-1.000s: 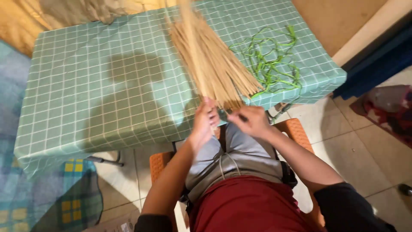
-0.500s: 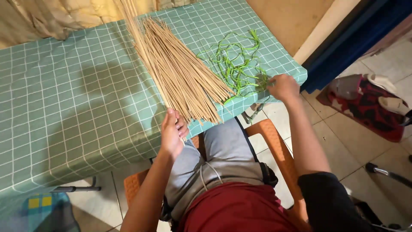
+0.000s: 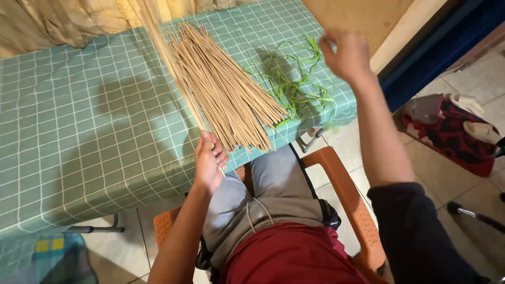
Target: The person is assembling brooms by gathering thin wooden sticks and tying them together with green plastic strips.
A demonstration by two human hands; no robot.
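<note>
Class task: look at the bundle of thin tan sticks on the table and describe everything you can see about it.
The bundle of sticks is a loose sheaf of many long, thin, pale tan stems, dry and straw-like. It lies flat on the green checked tablecloth, running diagonally, its near ends fanned at the table's front edge. The left hand touches those ends. Green strips lie just beside it.

You're working over a worktop (image 3: 79, 121) showing a teal-green cloth with a white grid. Your sticks (image 3: 221, 89) are looking pale tan, the strips (image 3: 294, 84) bright green. You're sitting on an orange chair (image 3: 342, 184), wearing grey and dark red.
</note>
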